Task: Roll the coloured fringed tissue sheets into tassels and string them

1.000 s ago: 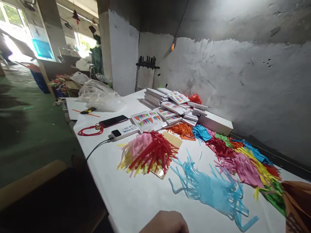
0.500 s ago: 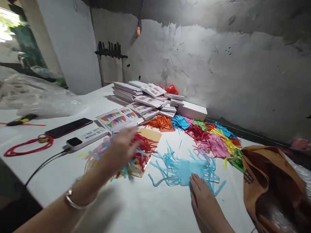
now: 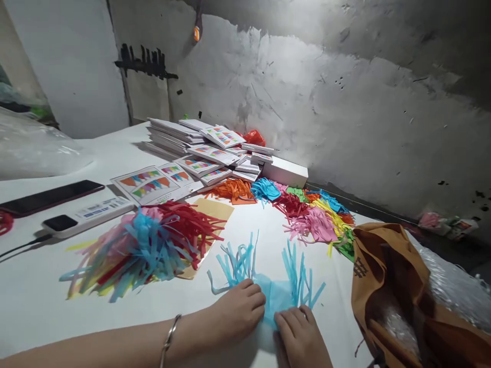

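Light-blue fringed tissue sheet (image 3: 280,295) on white desk (image 3: 257,222), long axis seemingly left-right, fringes at both ends. It lies just ahead of and between the hands: left hand (image 3: 242,311) on its left part, fingers curled; right hand (image 3: 302,335) at its near edge, fingers bent. Both touch it, neither nearer; pinching or only pressing, can't tell. Left of sheet: mixed-colour tassel pile (image 3: 151,245). Beyond it: pink fringe bundle (image 3: 316,225), printed card packs (image 3: 213,153). Right of it: brown bag (image 3: 366,291).
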Motion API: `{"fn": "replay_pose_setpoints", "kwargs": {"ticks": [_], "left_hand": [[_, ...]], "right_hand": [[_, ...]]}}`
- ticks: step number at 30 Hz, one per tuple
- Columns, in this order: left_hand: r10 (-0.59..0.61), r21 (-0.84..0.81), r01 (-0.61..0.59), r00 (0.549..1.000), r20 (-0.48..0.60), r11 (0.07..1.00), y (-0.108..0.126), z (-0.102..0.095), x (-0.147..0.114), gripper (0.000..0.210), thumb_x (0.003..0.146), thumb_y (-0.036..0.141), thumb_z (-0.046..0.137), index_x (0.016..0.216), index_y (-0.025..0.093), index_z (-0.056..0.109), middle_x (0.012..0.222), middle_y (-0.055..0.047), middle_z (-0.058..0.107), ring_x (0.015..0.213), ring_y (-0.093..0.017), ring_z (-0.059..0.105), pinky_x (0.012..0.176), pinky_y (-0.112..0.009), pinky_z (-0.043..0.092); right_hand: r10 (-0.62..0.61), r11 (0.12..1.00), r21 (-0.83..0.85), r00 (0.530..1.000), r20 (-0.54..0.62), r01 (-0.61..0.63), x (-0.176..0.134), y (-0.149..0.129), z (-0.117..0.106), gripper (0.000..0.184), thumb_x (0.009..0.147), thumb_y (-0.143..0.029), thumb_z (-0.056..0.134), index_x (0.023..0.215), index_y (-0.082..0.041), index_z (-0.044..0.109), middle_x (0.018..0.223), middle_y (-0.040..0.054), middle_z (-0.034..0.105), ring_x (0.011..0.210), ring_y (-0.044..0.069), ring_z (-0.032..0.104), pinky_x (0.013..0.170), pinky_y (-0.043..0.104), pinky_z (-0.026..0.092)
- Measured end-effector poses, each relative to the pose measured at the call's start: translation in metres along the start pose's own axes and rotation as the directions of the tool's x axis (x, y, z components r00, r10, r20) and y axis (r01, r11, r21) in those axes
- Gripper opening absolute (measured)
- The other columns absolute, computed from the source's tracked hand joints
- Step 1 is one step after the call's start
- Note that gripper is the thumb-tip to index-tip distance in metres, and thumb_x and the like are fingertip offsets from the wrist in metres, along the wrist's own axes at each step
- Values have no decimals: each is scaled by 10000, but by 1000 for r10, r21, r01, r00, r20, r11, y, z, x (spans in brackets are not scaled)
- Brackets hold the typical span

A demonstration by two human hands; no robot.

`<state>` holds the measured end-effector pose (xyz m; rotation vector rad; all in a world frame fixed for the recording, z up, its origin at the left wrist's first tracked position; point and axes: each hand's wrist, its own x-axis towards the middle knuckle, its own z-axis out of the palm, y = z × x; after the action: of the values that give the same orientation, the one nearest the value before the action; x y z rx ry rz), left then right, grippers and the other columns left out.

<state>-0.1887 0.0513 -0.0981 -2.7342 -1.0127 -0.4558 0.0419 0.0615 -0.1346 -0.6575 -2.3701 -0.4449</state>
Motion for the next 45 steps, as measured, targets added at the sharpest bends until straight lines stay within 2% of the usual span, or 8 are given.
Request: {"fn": "replay_pose_setpoints", "kwargs": {"ticks": [5,12,19,24,28,32,38,45], "left_hand": [[55,-95,-55,998,-8,994,27,-17,-21,187,908,159,678,770,200,559,828,-1,672,773,-179,556,851,-354,377],[-378,-76,393,912,156,916,12,5,-13,248,969,199,553,728,177,611,720,-23,671,675,-207,612,714,-352,362],[-487,-23,515,822,294,857,2,-5,-2,335,966,222,504,701,149,695,709,-79,726,645,-249,669,761,-423,434],[-496,-19,527,810,314,850,-1,-4,2,330,938,233,516,692,149,720,704,-101,743,639,-267,679,726,-417,440],[-508,-14,536,808,299,844,-4,2,3,332,908,240,539,626,151,689,633,-93,712,580,-251,650,697,-408,427],[-544,9,561,799,256,828,-5,1,3,272,900,256,580,670,150,677,674,-88,703,633,-252,648,727,-419,419],[-198,7,199,979,-50,980,5,-4,-6,300,838,450,753,975,216,625,990,-37,691,956,-269,580,1006,-521,276],[-57,-47,55,998,-38,997,11,7,-22,213,801,126,761,760,207,568,731,36,620,767,-181,501,891,-423,264]], "right_hand": [[-38,993,115,999,-33,42,-21,-12,-8,316,1040,-138,333,997,-192,641,923,21,736,876,182,646,954,371,360],[251,942,156,932,261,-297,15,-4,-18,343,1058,-231,375,747,-233,520,694,-25,613,645,167,585,674,290,385],[335,933,23,889,313,-360,34,11,10,261,931,-167,644,720,-235,506,550,-63,592,457,156,555,461,292,248],[297,954,-15,934,197,-300,35,10,7,227,995,-141,454,818,-206,581,748,28,661,649,204,619,627,319,376],[-3,992,129,998,66,-6,30,8,-3,303,1003,-100,350,1059,-167,641,981,69,692,971,235,617,990,427,361],[-147,982,124,988,48,140,25,5,2,297,992,-91,379,1095,-124,656,924,78,678,912,229,583,970,388,380],[-30,989,146,1000,-3,31,29,-4,1,242,956,-63,401,863,-188,586,792,35,601,739,190,529,784,331,397],[-36,989,145,992,119,18,15,-15,-16,365,1017,-87,261,862,-201,571,772,26,584,740,204,502,808,356,350]]}}
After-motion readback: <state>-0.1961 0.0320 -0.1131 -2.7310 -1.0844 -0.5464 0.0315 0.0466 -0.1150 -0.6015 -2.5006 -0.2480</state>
